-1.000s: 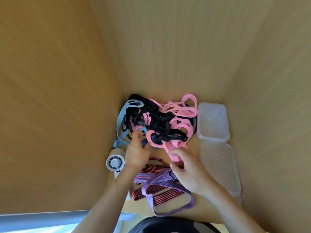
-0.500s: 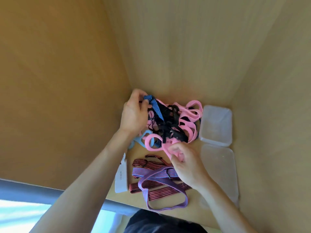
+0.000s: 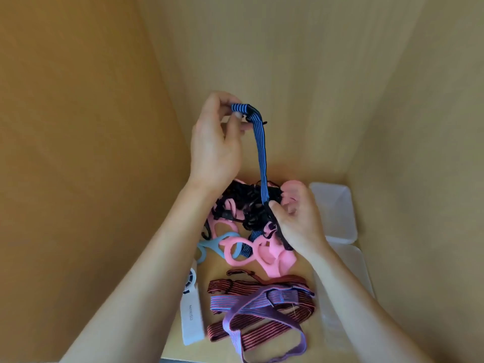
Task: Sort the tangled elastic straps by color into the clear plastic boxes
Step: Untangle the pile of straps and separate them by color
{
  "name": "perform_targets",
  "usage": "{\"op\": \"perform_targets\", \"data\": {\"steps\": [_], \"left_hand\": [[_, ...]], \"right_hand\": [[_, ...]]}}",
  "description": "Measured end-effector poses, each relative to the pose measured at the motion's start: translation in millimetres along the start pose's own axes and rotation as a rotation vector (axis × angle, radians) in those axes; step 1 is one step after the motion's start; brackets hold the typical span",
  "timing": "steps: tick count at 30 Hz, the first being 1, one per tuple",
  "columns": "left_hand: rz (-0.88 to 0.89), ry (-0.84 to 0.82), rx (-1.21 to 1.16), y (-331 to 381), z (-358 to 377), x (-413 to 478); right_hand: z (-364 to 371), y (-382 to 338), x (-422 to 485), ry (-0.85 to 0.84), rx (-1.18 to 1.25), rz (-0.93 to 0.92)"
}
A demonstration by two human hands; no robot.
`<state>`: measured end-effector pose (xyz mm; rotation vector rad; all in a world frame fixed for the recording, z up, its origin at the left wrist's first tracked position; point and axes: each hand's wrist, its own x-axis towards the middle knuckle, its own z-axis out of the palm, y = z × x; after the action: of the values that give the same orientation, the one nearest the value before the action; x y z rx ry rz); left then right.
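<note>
Rising from the tangle: blue striped strap, taut.
Top end pinched by left hand; right hand, fingers curled, grips black strap at the pile.

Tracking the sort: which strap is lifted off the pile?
The blue striped strap, pinched high by the left hand; the others lie low on the surface.
</note>
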<state>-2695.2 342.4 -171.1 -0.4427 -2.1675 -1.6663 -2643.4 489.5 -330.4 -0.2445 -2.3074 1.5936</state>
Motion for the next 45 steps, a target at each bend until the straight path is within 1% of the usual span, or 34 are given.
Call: {"op": "perform_targets", "data": {"steps": [3,6,9,12,16,18,21,24,27,31,35,38,43,45], "left_hand": [[0.01,-0.036,-0.111,11,0,6],[0.034,-0.066,-0.287,15,-4,10],[0.025,-0.054,-0.423,2,-10,9],[-0.088,0.011,-0.463,-22,-11,3],[-0.298,0.004,-0.447,-60,-4,-14],[-0.372,-0.029,-0.375,-78,-2,-26],[-0.443,-0.027,-0.23,-96,0,-41],[-0.488,-0.075,-0.125,-101,4,-45],[-0.449,-0.151,-0.063,-99,9,-42],[-0.36,-0.209,0.02,-90,21,-29],[-0.314,-0.333,0.042,-72,30,-11],[-0.302,-0.424,0.059,-50,36,0],[-0.158,-0.5,0.053,-8,44,14],[-0.119,-0.495,0.061,5,45,18]], "right_hand": [[11,-3,24,-0.044,-0.152,0.008],[20,-6,42,-0.085,-0.33,0.012],[16,-4,52,-0.02,-0.324,0.052],[3,-7,55,0.056,-0.291,0.058],[-14,-19,54,0.121,-0.297,0.002],[-21,-25,60,0.151,-0.287,-0.017],[-30,-41,74,0.116,-0.248,-0.032],[-39,-61,88,0.116,-0.191,-0.093],[-48,-84,99,0.108,-0.137,-0.162],[-58,-117,105,0.094,-0.098,-0.229],[-67,-160,107,0.09,0.042,-0.311],[-76,-193,107,0.116,0.076,-0.4],[-84,-233,97,0.126,0.125,-0.541],[-89,-238,91,0.125,0.145,-0.587]]}}
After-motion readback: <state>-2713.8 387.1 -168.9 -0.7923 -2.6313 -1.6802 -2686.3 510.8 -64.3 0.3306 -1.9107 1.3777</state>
